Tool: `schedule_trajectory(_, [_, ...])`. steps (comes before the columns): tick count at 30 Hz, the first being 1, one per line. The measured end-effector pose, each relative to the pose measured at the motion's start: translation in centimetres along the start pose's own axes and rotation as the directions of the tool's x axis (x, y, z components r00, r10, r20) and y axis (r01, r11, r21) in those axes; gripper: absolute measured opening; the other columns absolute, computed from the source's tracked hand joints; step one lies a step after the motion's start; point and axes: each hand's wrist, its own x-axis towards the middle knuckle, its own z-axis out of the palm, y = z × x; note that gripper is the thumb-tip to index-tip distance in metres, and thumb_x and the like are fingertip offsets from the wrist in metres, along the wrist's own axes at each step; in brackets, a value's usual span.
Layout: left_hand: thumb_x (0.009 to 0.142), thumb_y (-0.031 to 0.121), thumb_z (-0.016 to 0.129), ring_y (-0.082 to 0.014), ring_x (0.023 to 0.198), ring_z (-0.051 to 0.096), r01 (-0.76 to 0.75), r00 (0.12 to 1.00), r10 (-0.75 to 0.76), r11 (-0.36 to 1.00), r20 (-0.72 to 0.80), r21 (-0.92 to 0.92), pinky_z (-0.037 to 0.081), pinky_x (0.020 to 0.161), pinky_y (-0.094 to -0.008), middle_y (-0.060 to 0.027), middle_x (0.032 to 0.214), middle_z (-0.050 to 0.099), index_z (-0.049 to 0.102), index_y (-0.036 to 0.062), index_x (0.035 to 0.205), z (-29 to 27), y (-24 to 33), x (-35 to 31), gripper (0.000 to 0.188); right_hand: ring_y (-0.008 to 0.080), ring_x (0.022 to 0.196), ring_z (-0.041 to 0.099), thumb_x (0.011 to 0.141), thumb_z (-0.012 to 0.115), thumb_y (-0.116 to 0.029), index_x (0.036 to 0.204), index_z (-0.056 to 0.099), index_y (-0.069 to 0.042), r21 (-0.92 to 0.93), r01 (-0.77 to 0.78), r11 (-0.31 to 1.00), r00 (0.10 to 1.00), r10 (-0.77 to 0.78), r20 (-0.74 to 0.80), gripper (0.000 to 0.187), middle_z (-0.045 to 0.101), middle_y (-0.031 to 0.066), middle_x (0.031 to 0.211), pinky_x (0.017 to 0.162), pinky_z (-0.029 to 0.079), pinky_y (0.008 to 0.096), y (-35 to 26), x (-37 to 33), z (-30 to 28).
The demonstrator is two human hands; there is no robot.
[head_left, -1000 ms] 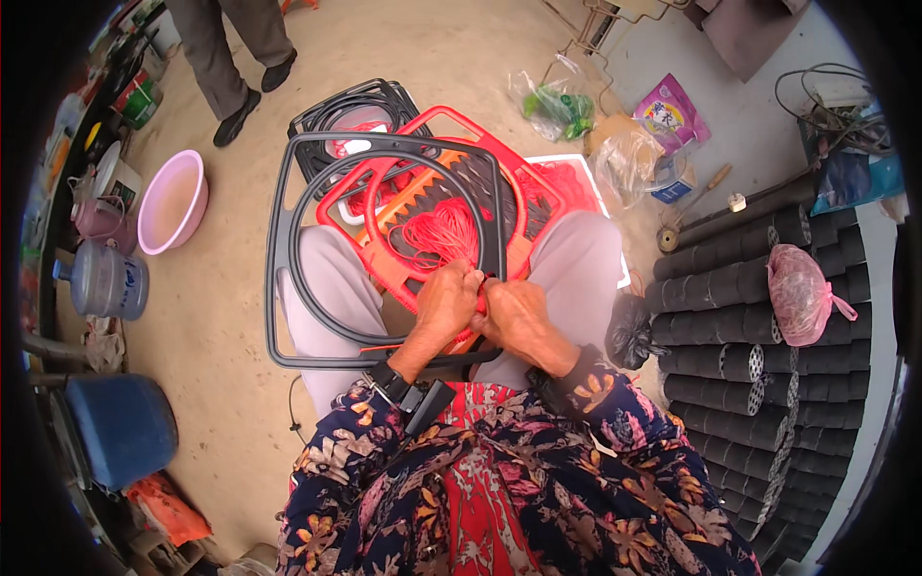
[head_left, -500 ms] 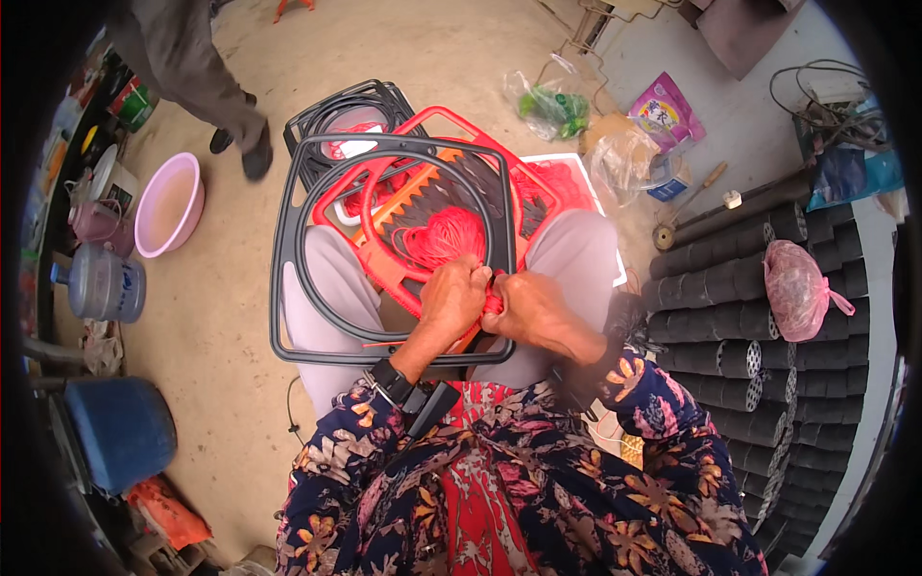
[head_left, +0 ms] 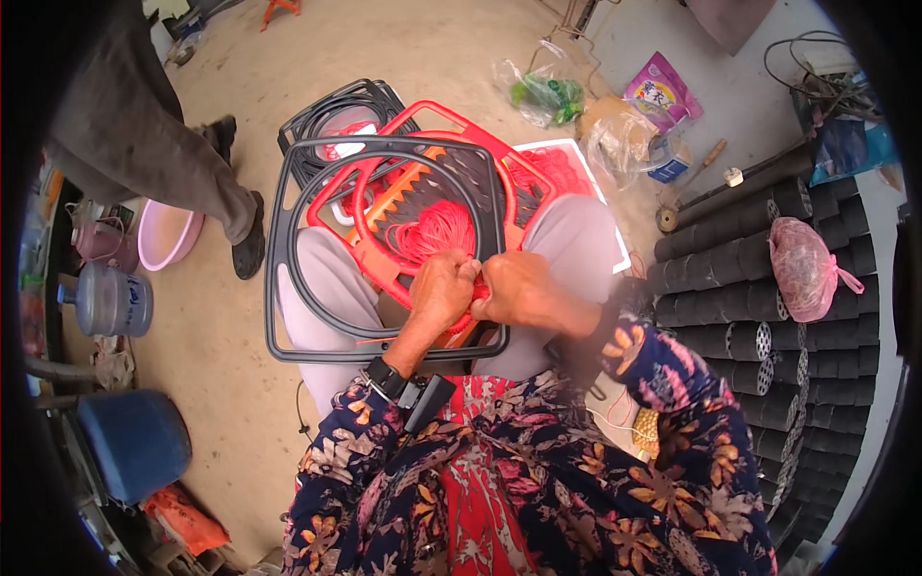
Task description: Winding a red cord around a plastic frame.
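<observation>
Concrete floor (head_left: 221, 355) w/ pink basin (head_left: 168, 235), water jug (head_left: 113, 300), blue stool (head_left: 134, 442), plastic bags (head_left: 547, 96), stacked black cylinders (head_left: 768, 317) at right.

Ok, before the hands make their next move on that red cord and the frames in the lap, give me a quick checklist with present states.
1. Left hand on the red cord: ok, fingers closed at the bundle.
2. Right hand at the same spot: ok, touching the left.
3. Red frame resting inside the black frame: ok.
4. Black frame supported on both knees: ok.
5. Cord free of tangles: cannot tell.
6. Bystander's shoe clear of the black frame: not ok, very close.
</observation>
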Motion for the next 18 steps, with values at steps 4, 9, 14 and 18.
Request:
schedule_trajectory(4, [0.086,0.028,0.060,-0.0392,0.077,0.062,0.015,1.000,-0.013,0.992,0.015,-0.125,0.045,0.066,-0.0490,-0.0197,0.074,0.063,0.062,0.0037,0.079,0.4,-0.1,0.1,0.025,0.0352,0.075,0.066,0.067,0.072,-0.034,0.082,0.067,-0.004,0.014,-0.060,0.998,0.990,0.058,0.125,0.034,0.066,0.0182,0.075,0.069,0.052,0.0446,-0.1,-0.3,-1.9])
schedule_trajectory(9, [0.087,0.027,0.060,-0.0389,0.078,0.062,-0.012,0.999,0.013,1.000,-0.044,0.021,0.045,0.067,-0.0489,-0.0196,0.074,0.062,0.062,0.0037,0.080,0.0,-0.1,0.0,0.024,0.0334,0.086,0.067,0.069,0.072,-0.033,0.106,0.068,-0.015,-0.163,0.066,0.985,0.988,-0.041,0.150,0.041,0.070,0.0145,0.088,0.075,0.052,0.0443,-1.0,0.0,-0.9])
schedule_trajectory(14, [0.087,0.027,0.060,-0.0387,0.079,0.062,0.029,1.000,-0.029,1.000,0.012,-0.004,0.045,0.068,-0.0490,-0.0198,0.074,0.063,0.062,0.0041,0.081,-0.2,0.2,-0.1,0.024,0.0333,0.084,0.067,0.070,0.072,-0.033,0.103,0.068,-0.010,-0.004,-0.033,0.999,0.957,0.032,0.289,0.041,0.069,0.0171,0.085,0.072,0.052,0.0436,-0.4,0.2,-2.8])
schedule_trajectory(18, [0.087,0.027,0.061,-0.0386,0.078,0.062,0.020,1.000,-0.020,1.000,0.010,0.002,0.045,0.068,-0.0490,-0.0194,0.074,0.063,0.062,0.0041,0.080,0.1,0.3,-0.1,0.024,0.0340,0.084,0.067,0.070,0.072,-0.034,0.098,0.068,-0.004,-0.067,0.023,0.997,0.960,-0.004,0.279,0.042,0.068,0.0186,0.083,0.071,0.052,0.0437,-0.2,0.2,-3.1])
